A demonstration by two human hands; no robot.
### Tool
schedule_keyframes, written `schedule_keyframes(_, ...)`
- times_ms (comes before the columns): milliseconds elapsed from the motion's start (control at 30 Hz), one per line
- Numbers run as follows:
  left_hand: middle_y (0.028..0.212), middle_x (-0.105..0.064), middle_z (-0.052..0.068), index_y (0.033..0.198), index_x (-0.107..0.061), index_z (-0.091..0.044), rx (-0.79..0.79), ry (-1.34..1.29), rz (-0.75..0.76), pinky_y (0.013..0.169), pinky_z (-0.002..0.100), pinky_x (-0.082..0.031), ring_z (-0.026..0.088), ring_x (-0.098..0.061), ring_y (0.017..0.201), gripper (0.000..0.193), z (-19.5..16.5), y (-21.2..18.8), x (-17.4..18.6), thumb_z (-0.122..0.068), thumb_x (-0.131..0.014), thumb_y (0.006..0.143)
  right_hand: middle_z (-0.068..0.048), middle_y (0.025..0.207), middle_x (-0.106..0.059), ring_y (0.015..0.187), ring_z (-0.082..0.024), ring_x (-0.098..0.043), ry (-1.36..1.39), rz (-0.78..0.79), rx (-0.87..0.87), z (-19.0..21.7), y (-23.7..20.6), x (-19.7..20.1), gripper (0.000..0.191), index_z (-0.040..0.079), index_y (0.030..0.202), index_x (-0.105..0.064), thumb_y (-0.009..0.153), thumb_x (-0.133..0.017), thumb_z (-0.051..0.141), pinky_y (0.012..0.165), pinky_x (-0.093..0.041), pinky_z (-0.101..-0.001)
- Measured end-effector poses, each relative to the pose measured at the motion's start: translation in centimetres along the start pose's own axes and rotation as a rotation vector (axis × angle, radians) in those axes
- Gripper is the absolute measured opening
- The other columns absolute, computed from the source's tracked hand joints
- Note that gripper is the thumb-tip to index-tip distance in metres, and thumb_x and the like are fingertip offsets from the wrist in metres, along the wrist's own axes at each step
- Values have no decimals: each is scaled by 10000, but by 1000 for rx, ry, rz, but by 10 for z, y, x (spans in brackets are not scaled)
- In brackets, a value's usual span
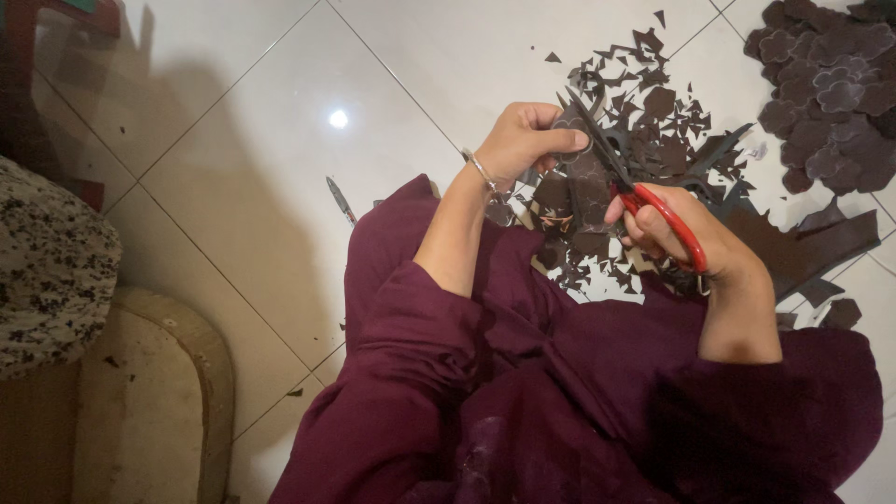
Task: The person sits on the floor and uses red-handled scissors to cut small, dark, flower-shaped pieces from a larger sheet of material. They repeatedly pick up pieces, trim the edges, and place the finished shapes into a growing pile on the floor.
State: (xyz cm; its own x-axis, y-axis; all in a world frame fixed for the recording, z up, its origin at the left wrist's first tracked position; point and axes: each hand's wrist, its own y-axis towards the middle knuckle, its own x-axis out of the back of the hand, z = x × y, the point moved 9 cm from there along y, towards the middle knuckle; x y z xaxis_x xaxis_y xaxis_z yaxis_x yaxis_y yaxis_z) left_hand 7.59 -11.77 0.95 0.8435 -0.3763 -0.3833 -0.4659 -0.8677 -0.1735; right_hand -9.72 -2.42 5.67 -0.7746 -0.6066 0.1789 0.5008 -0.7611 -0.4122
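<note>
- Head view, looking down on a seated person in maroon clothing over a white tiled floor [280, 168].
- Left hand [527, 140], a thin bracelet [481, 173] at its wrist, fingers closed on a dark brown sheet [574, 182] held above the lap.
- Right hand [681, 233] wrapped through the red handles of a pair of scissors [621, 168]; the dark blades stand parted, angled up and left across the sheet's upper edge.
- Dark offcuts [653, 112] scattered on the tiles just beyond both hands.
- Pile of scalloped cut-out shapes [831, 84] at upper right, well apart from the hands.
- Pen [341, 199] lying on the floor, left of the lap.
</note>
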Motion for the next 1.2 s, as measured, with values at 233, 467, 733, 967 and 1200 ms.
schedule_keyframes(233,692,-707,6,826,-758,-48,8,-15,-26,467,200,-432,53,-566,524,130,4,1,2,-164,-816,823,25,747,-519,704,-92,-551,106,65,17,0,8,-17,748,-15,1238,-607,971,-474,671,637,-488,-249)
schedule_keyframes(467,728,-724,-5,858,-765,-49,8,-63,-94,459,199,-419,42,-573,541,106,13,5,6,-142,-794,817,28,701,-462,583,-92,-444,165,-38,-59,-4,12,-22,803,-18,1173,-614,928,-444,728,583,-436,-281)
schedule_keyframes(733,693,-696,-7,817,-751,-53,-43,-62,-181,459,197,-404,50,-537,515,129,16,5,6,-170,-800,843,37,656,-443,536,-86,-440,172,-98,-39,0,15,-24,887,-26,1117,-603,873,-447,812,731,-540,-303)
schedule_keyframes(967,706,-705,-7,822,-749,-57,-44,-73,-172,485,194,-423,50,-553,541,135,14,5,5,-179,-798,851,40,614,-436,500,-80,-447,137,-124,-74,-9,15,-18,890,-13,1092,-629,857,-440,825,673,-547,-291)
schedule_keyframes(1200,819,-738,34,898,-701,-48,-35,-178,-108,614,271,-617,104,-722,696,129,22,11,-1,-140,-783,860,19,603,-454,487,-99,-464,175,-222,-126,-20,17,-6,757,-21,1135,-645,924,-558,701,616,-511,-263)
